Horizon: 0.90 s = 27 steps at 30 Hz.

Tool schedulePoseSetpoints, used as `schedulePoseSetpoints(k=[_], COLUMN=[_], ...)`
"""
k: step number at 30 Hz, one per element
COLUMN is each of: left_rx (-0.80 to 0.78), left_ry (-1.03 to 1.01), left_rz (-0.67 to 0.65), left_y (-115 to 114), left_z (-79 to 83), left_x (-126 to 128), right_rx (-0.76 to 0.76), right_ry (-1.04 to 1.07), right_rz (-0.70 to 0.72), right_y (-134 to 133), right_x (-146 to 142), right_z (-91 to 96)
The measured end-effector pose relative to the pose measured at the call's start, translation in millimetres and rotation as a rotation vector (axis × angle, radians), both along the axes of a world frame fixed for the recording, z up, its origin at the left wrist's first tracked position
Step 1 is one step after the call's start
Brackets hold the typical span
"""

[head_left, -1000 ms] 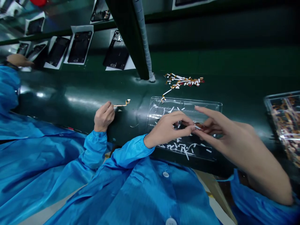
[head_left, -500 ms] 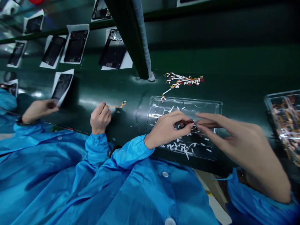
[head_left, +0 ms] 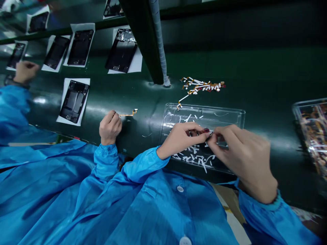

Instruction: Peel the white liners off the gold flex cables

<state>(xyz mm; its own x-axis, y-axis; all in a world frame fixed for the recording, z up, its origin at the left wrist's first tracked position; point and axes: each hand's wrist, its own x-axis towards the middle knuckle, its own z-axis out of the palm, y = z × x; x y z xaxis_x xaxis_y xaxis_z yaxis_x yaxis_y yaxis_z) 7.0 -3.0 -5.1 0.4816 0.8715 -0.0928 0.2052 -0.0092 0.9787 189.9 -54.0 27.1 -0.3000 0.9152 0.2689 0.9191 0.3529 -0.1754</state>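
Observation:
My left hand (head_left: pixel 182 139) and my right hand (head_left: pixel 241 154) meet fingertip to fingertip over a clear plastic tray (head_left: pixel 230 114). Both are closed in a pinch on a small flex cable part with a dark red end (head_left: pixel 206 130); most of it is hidden by my fingers. Several white paper strips (head_left: pixel 194 158) lie loose in the tray below my hands. Beyond the tray, a small pile of orange flex cables with white tabs (head_left: pixel 201 85) lies on the green belt.
A co-worker in a blue coat sits at my left; one hand (head_left: pixel 110 126) holds an orange flex cable (head_left: pixel 129 113), the other (head_left: pixel 24 70) reaches far left. Phone frames on white sheets (head_left: pixel 74 101) lie on the belt. A green post (head_left: pixel 143 41) stands behind. Another tray of cables (head_left: pixel 311 132) is at right.
My right hand's fingers have curled in from stretched out to a tight pinch against my left. A phone frame on its sheet now lies flat on the belt, and the co-worker's far hand moved away.

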Motion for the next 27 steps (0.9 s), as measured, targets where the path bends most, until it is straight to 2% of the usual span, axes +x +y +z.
schedulePoseSetpoints(k=[2, 4, 6, 9, 13, 18, 22, 27], left_rx=[-0.102, -0.134, -0.072, 0.069, 0.058, -0.133, -0.201, -0.325], left_ry=[-0.033, -0.056, -0.047, 0.011, 0.001, -0.138, -0.173, -0.224], left_rz=[0.022, 0.110, 0.211, 0.261, 0.243, 0.113, 0.120, 0.116], left_y=[-2, -5, -8, -11, -8, -3, -4, -5], left_z=[-2.8, -4.0, -4.2, -4.2, -3.5, 5.5, 12.8, 17.5], left_x=[2, 4, 6, 6, 1, -3, -4, -3], right_rx=[0.057, 0.111, 0.097, -0.008, -0.037, 0.095, 0.204, 0.263], right_ry=[-0.044, 0.030, 0.192, 0.410, 0.455, 0.221, -0.017, -0.147], right_rz=[-0.001, -0.004, -0.020, -0.029, 0.023, 0.064, 0.074, 0.057], right_y=[-1, -1, 1, 3, 2, -1, 1, 4], right_x=[-5, -9, -11, -9, -3, -3, -8, -13], right_z=[-6.7, -11.4, -12.7, -8.6, -2.1, -2.4, -2.9, -0.5])
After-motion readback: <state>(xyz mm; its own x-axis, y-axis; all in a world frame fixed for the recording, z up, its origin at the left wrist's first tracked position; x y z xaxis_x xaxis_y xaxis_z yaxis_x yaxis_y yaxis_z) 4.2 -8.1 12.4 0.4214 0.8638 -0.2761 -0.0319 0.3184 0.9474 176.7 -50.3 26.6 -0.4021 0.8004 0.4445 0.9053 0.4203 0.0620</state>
